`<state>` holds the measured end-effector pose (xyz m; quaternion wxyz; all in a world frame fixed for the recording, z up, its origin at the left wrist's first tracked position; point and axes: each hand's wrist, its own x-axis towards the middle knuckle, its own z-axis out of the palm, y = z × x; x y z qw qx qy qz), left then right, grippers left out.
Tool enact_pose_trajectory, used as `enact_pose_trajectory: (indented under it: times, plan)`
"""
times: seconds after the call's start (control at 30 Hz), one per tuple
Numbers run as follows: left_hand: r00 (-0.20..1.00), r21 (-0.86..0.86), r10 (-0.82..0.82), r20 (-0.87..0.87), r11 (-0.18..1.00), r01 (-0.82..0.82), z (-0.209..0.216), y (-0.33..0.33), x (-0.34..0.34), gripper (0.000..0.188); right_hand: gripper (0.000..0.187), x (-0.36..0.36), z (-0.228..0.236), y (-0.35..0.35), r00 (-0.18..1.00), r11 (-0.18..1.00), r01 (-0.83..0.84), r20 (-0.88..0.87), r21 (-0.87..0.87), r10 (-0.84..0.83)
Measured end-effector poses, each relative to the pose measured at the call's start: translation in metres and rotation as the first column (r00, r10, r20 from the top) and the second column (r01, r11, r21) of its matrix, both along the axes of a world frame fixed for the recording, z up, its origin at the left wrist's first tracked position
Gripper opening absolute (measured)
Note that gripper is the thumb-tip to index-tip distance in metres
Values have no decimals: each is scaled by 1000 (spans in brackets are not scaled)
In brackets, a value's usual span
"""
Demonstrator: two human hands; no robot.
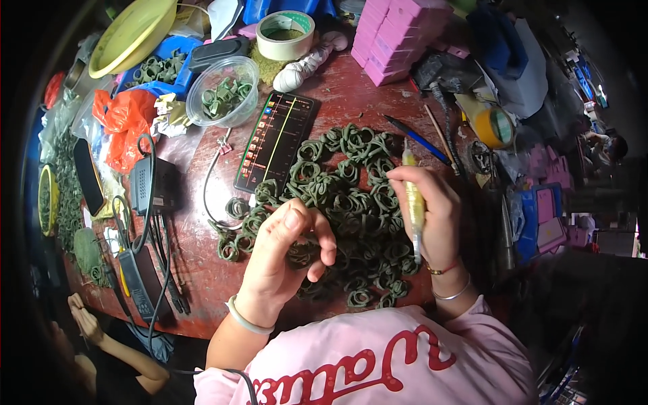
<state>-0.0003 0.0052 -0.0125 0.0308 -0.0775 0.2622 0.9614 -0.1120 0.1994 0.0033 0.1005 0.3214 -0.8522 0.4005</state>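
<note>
Green rings [364, 223] lie heaped mid-frame, right of the left hand [287, 236], whose fingers curl; whether around a ring, I cannot tell. The right hand [437, 216], at the rings' right edge, clamps a yellow pen [415, 206], its long axis running up the frame.

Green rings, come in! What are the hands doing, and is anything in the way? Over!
Left hand curled over green rings, grip unclear. Right hand holding yellowish pen-like tool. Rings heaped on red table; phone beside the heap.
</note>
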Motion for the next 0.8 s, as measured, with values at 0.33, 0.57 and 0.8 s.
enact_pose_trajectory:
  times: [0.33,0.57,0.8]
  plan:
    - [990,-119,33,136,993,-17,14,2,1,11,21,-2,-11,-3,992,996,-94,82,4,94]
    - [993,-479,75,92,878,-22,15,7,1,35,22,21,8,-1,766,875,-148,506,-461,396]
    - [991,-469,-57,123,877,108,25,10,-3,35,20,26,11,-2,685,831,-156,548,-533,480]
